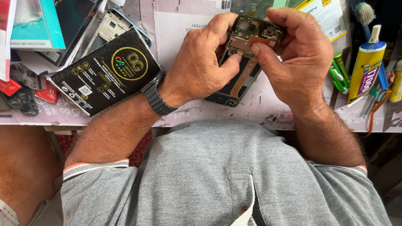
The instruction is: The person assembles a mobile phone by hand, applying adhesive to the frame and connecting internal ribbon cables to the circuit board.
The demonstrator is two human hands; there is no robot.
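phone (240,79), back off, gripped by left hand (201,62) and right hand (301,54) over worktop (192,25); black box (104,71) at 9 o'clock, glue tube (367,62) at 3.

A work table (268,119) runs across the top of the view, its pale covering scuffed, stained and marked with dark specks (most thickly near the front edge). The edge itself is straight and lies just above the lower half of the picture. Under it at the left, a strip of reddish patterned floor or mat (140,152) shows in shadow. Daylight falls evenly and softly, with no hard shadows on the table top.
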